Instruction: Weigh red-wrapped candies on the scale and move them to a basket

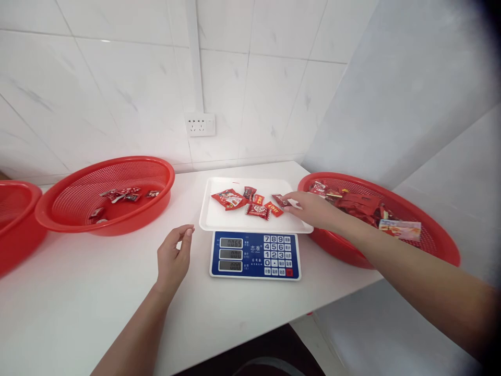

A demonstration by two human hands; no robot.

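My right hand (pixel 309 206) is over the right side of the white weighing tray (pixel 235 225), its fingers closed on a small dark red candy packet (pixel 277 199). Left of it on the tray lie several red wrapped candies (pixel 258 210) and a larger red snack packet (pixel 229 199). The tray sits on a blue digital scale (pixel 255 256), whose top display seems to read 0.065. My left hand (pixel 174 253) hovers over the table left of the scale, fingers curled and thumb close to the fingertips, with nothing visible in it.
A red basket (pixel 442 245) full of mixed packets stands right, partly under my right forearm. On the left, another red basket (pixel 105 228) holds several packets, with a third basket (pixel 23 245) cut off by the frame. A socket (pixel 201 125) is on the tiled wall behind the white table (pixel 203 324).
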